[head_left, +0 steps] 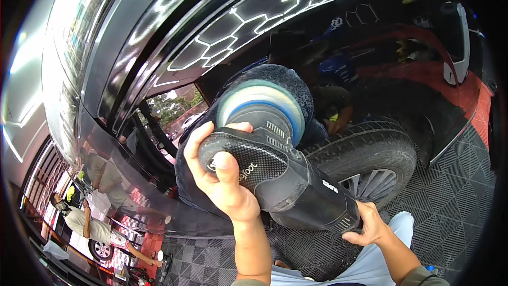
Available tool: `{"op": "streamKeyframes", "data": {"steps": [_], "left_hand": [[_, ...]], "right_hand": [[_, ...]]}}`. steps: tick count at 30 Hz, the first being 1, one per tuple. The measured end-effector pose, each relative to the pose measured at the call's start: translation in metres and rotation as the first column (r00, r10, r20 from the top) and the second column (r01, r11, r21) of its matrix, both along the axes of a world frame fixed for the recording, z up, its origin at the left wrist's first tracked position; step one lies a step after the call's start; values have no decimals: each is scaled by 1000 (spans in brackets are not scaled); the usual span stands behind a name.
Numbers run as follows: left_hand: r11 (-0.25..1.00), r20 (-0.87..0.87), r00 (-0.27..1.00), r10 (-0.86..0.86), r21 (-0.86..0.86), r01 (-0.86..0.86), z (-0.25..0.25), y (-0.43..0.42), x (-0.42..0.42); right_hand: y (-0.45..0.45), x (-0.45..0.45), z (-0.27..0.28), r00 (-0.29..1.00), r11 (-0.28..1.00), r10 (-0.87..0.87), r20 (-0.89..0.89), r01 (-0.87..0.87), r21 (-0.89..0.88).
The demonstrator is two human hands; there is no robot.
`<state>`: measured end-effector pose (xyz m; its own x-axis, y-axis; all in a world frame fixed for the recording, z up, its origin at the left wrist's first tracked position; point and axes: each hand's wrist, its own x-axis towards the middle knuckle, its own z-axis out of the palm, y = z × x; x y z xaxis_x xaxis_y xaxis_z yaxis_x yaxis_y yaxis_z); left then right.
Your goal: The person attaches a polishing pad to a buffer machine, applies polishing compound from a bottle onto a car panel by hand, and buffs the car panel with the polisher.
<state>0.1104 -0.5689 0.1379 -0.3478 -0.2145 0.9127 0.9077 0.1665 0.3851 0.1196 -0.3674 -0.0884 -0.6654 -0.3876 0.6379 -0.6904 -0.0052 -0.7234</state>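
"Polisher (pixel 312 198) in both hands, then?"

"Yes. The left hand (pixel 231 193) is wrapped over its rounded head, thumb pressed on the upper face, fingers curled round the edge."

"And the right hand (pixel 373 225)?"

"Closed on the rear end of the body, thumb on the near side. White RUPES lettering shows between the two hands."

"Where's the pad (pixel 289 100)?"

"Just beyond the left hand, pale with a blue band, at the polisher's far end. Dark fuzzy material (pixel 280 76) rims it. Its working face is turned away, so I can't tell how it meets the glossy black car (pixel 338 55)."

"Anything near the right hand?"

"The tyre (pixel 397 143), past it and a little higher, with ribbed grey floor tiles (pixel 450 201) further to its right. Pale trousers (pixel 402 228) show just below it."

"Anyone else?"

"Another person (pixel 84 220), light shirt, well off to the left of the left hand."
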Motion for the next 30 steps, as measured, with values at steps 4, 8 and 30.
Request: {"op": "streamKeyframes", "data": {"steps": [4, 8, 30], "left_hand": [[1000, -4, 1000, 24, -15, -24, 0, 2, -1], [999, -10, 1000, 29, -20, -29, -2, 1, -3], [995, -28, 995, 97, 12, -97, -5, 16, -9]], "right_hand": [[-2, -3, -10, 998, 992, 49, 34, -45, -115], [2, 2, 0, 1000, 999, 24, 16, -24, -30], [5, 2, -1, 999, 997, -42, -27, 41, -59]]}}
